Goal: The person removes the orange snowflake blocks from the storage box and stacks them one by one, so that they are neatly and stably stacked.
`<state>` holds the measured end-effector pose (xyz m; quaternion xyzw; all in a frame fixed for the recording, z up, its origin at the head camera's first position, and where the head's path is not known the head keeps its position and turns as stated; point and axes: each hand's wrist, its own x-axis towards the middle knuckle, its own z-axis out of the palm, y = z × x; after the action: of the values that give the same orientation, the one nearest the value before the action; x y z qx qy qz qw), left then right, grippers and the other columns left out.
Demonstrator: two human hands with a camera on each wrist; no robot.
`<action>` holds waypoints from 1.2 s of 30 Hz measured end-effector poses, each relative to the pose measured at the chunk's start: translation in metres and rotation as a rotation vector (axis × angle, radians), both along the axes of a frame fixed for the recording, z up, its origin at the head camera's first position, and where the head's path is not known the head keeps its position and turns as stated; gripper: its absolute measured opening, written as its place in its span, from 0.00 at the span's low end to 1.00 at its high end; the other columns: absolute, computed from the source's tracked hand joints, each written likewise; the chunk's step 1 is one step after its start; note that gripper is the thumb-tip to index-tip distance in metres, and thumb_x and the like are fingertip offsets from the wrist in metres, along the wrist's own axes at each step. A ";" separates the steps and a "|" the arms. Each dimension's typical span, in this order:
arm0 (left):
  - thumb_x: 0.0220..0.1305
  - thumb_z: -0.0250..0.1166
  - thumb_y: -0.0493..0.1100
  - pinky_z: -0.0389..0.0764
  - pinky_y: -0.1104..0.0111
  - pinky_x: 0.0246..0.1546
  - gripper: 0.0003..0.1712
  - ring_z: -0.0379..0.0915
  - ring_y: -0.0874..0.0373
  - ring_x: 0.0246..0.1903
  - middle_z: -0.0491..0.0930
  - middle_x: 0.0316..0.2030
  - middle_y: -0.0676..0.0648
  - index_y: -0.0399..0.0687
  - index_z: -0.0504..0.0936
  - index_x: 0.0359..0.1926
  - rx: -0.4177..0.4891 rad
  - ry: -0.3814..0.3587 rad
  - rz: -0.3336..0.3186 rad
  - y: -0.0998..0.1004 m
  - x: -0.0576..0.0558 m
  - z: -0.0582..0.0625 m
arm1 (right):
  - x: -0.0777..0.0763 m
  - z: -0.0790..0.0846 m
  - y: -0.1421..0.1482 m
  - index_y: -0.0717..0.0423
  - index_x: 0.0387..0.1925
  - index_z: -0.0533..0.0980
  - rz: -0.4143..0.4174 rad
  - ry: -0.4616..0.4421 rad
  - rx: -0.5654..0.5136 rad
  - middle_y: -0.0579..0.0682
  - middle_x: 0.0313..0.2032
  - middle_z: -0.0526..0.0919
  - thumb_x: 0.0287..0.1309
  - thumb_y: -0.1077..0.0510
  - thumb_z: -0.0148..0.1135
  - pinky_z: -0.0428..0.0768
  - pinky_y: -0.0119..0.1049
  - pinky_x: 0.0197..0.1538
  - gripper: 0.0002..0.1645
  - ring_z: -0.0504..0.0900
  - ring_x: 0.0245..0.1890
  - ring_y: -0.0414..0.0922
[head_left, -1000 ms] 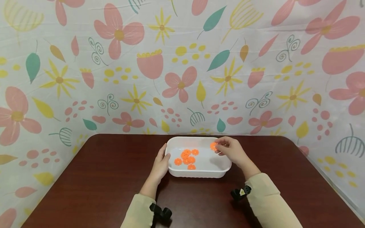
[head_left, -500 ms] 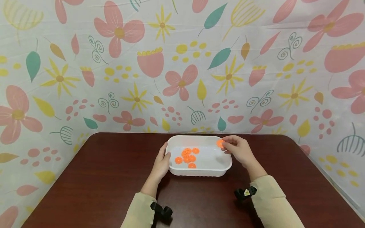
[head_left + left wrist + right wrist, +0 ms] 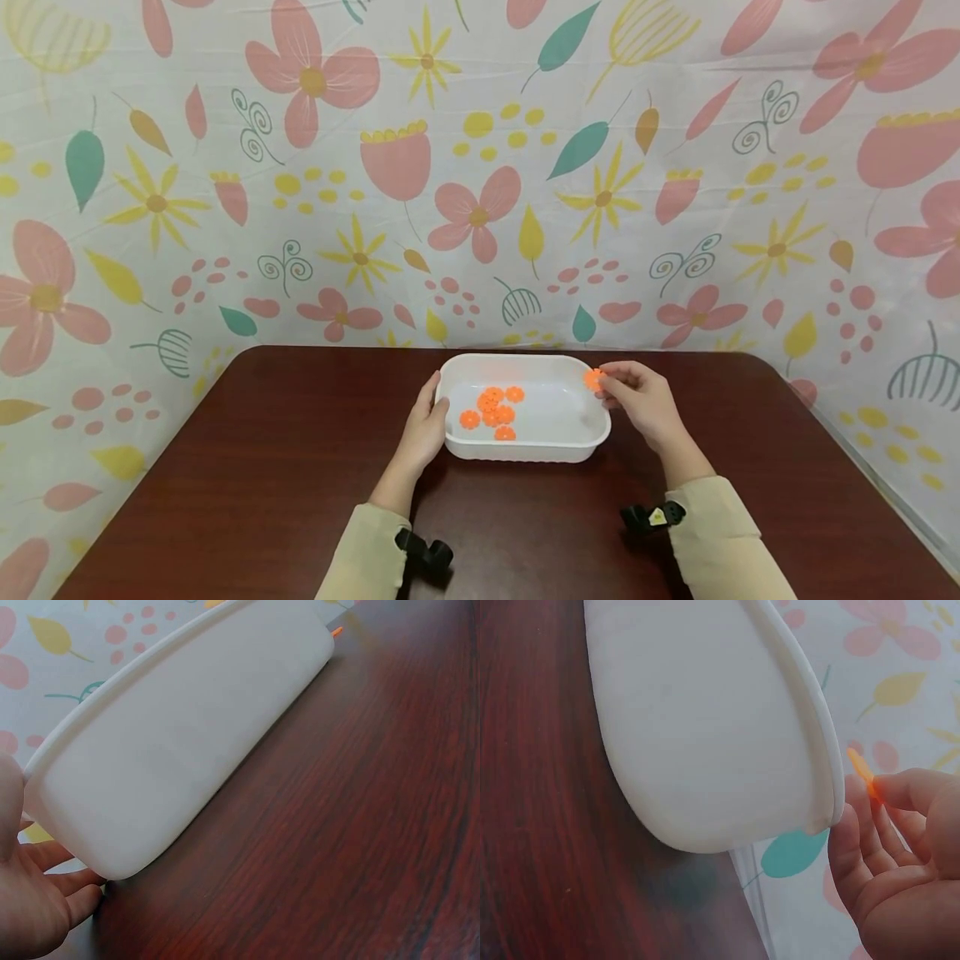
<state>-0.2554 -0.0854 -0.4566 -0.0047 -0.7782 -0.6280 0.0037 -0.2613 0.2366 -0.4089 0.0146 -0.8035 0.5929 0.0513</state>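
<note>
Orange flower-shaped disc [image 3: 592, 381], pinched in right hand [image 3: 649, 408], moved to white tray's [image 3: 525, 452] right rim, farther from other discs [image 3: 505, 414]. Left hand [image 3: 424, 427] grips tray.

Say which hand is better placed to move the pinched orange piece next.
Right, likely: the right hand pinches the orange piece near the right end of the white tray, while the left hand grips its left end.

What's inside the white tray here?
Orange flower-shaped pieces lie in the white tray, toward its left end, several overlapping. Whatever is beneath the overlaps, or behind the tray's near wall, is covered.
</note>
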 end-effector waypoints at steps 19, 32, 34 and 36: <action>0.73 0.44 0.45 0.55 0.48 0.67 0.30 0.47 0.45 0.71 0.51 0.73 0.44 0.53 0.52 0.73 0.003 0.007 -0.010 0.006 0.000 -0.001 | 0.014 -0.017 0.019 0.68 0.53 0.71 -0.064 0.015 -0.054 0.38 0.31 0.80 0.63 0.55 0.59 0.83 0.33 0.35 0.23 0.83 0.30 0.34; 0.73 0.44 0.45 0.55 0.48 0.67 0.30 0.48 0.45 0.71 0.51 0.73 0.43 0.54 0.52 0.73 -0.004 0.000 -0.002 0.000 0.001 0.001 | 0.010 -0.020 0.028 0.67 0.54 0.71 -0.085 0.015 -0.072 0.38 0.30 0.80 0.63 0.55 0.58 0.83 0.32 0.35 0.23 0.83 0.30 0.35; 0.73 0.44 0.45 0.55 0.48 0.67 0.30 0.47 0.45 0.71 0.50 0.73 0.43 0.53 0.51 0.73 -0.006 -0.004 -0.005 -0.001 0.000 0.001 | 0.010 -0.020 0.030 0.67 0.54 0.71 -0.092 0.007 -0.081 0.38 0.30 0.80 0.63 0.55 0.58 0.83 0.31 0.35 0.23 0.83 0.30 0.35; 0.73 0.44 0.46 0.55 0.48 0.67 0.30 0.47 0.44 0.71 0.50 0.73 0.43 0.53 0.51 0.74 -0.010 -0.008 -0.008 -0.001 0.000 0.000 | 0.010 -0.020 0.032 0.66 0.54 0.71 -0.100 -0.003 -0.086 0.37 0.30 0.81 0.63 0.55 0.58 0.83 0.31 0.35 0.23 0.84 0.30 0.35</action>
<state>-0.2551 -0.0865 -0.4562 -0.0052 -0.7814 -0.6239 -0.0018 -0.2508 0.2688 -0.4292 -0.0287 -0.7771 0.6235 0.0803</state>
